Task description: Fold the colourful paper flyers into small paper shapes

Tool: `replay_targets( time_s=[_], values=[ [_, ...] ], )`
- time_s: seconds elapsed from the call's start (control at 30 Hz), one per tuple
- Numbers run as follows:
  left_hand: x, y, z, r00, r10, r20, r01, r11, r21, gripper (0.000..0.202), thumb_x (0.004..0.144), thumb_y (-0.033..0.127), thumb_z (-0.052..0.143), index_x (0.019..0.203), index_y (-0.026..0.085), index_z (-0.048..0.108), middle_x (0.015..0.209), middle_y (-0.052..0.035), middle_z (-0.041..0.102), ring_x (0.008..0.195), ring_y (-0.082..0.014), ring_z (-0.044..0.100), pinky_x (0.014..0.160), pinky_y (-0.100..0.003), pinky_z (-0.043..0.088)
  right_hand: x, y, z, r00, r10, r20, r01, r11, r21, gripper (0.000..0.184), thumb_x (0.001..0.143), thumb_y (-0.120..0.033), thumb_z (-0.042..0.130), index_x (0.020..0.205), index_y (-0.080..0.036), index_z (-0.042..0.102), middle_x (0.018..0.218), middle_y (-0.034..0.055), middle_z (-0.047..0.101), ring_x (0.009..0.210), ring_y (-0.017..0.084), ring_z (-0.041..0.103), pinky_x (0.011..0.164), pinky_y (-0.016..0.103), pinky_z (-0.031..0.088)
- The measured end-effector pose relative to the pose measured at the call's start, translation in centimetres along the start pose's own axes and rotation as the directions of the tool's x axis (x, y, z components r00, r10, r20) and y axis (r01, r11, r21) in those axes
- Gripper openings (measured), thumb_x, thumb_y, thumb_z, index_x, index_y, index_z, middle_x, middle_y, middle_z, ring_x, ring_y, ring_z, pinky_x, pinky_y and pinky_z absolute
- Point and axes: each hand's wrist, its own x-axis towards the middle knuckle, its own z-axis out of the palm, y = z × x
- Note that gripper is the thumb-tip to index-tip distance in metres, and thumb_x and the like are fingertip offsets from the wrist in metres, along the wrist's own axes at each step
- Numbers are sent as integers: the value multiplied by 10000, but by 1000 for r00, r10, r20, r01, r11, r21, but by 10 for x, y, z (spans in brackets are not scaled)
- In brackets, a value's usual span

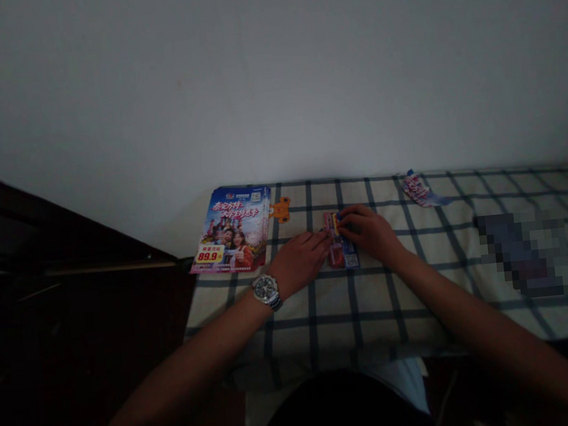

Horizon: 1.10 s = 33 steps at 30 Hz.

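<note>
A narrow folded flyer (351, 259), pink on its left part and blue on its right with a QR code at the lower end, lies on the checked cloth. My left hand (299, 263), with a metal watch (267, 291) on the wrist, rests palm down, fingers stretched flat and fingertips at the flyer's left edge. From the other side, my right hand (373, 232) has its thumb and fingers bent together on the flyer's upper right edge. Left of both hands is a stack of printed flyers (235, 231), unfolded, with "89.9" on the top one.
A crumpled or folded colourful paper (418, 190) lies at the back right near the white wall (271, 80). Farther right is a dark pixelated object (522, 254). The checked cloth (296, 336) has orange bear prints. A dark wooden edge (110, 236) slants in at left.
</note>
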Motion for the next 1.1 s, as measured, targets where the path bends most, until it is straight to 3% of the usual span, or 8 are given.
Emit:
replay_targets(
  time_s=[0.27, 0.9, 1.1],
  values=[
    [0, 0, 1, 1000, 10, -26, -10, 1000, 16, 388, 1072, 232, 388, 1418, 153, 546, 1458, -93, 582, 1179, -213, 602, 1053, -385, 481, 2, -1, 3, 999, 32, -23, -32, 999, -33, 45, 890, -202, 716, 924, -221, 739, 1140, 65, 695, 974, 227, 692, 841, 373, 566],
    [0, -1, 2, 999, 38, -19, -38, 999, 30, 363, 1059, 222, 415, 1372, 144, 581, 1456, -91, 583, 1195, -218, 596, 1055, -383, 470, 41, 1, 4, 992, 127, -27, -129, 973, -193, 69, 929, -227, 658, 886, -211, 710, 1000, 57, 694, 877, 215, 661, 756, 323, 477],
    [-1, -1, 2, 999, 33, -30, -32, 999, 15, 381, 1063, 221, 402, 1403, 152, 558, 1473, -99, 568, 1214, -218, 591, 1061, -397, 472, 36, 1, 3, 988, 137, -75, -145, 983, -116, 74, 935, -240, 637, 925, -210, 705, 984, 56, 686, 857, 207, 658, 762, 320, 483]
  ],
)
